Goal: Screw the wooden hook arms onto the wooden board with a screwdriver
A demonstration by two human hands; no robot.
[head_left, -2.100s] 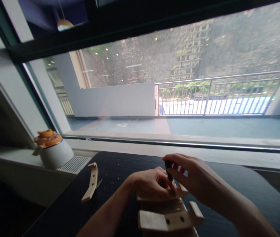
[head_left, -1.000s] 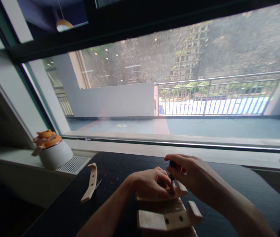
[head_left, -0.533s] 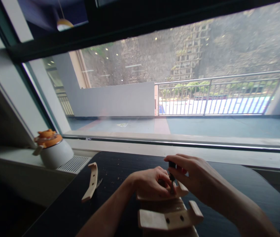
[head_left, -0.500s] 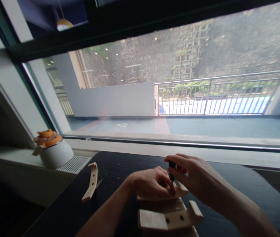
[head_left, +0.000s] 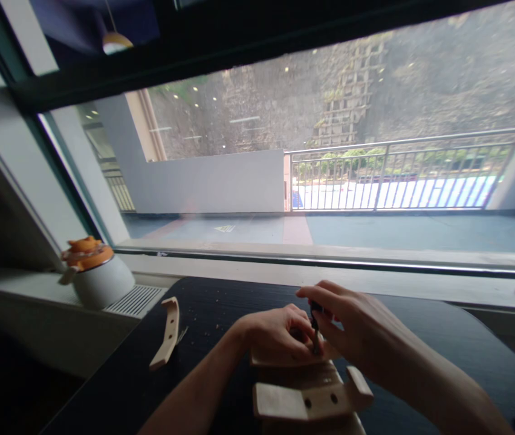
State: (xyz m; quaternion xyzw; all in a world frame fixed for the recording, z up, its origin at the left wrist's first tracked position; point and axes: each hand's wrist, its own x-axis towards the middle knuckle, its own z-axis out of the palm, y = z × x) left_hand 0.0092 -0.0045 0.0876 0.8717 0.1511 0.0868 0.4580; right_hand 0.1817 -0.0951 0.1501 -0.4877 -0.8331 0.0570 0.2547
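Observation:
My right hand (head_left: 350, 320) is closed around the black-and-red handle of a screwdriver (head_left: 315, 323), which stands nearly upright, tip down. Curled over a curved wooden piece (head_left: 280, 364), my left hand (head_left: 278, 332) presses it, with thumb and forefinger beside the screwdriver's tip. Any screw under the tip is hidden. That piece lies across a wooden board (head_left: 303, 377). Closer to me, a second curved wooden piece (head_left: 285, 402) with two dark holes rests across the same board.
On the dark table (head_left: 116, 386), a loose curved wooden piece (head_left: 169, 333) lies at left beside thin metal bits (head_left: 182, 334). Small crumbs are scattered near it. A white pot with an orange lid (head_left: 103, 281) stands on the sill by the window.
My right hand has turned slightly on the screwdriver and shifted a little left, its fingers loosening and spreading somewhat. My left hand stays in place.

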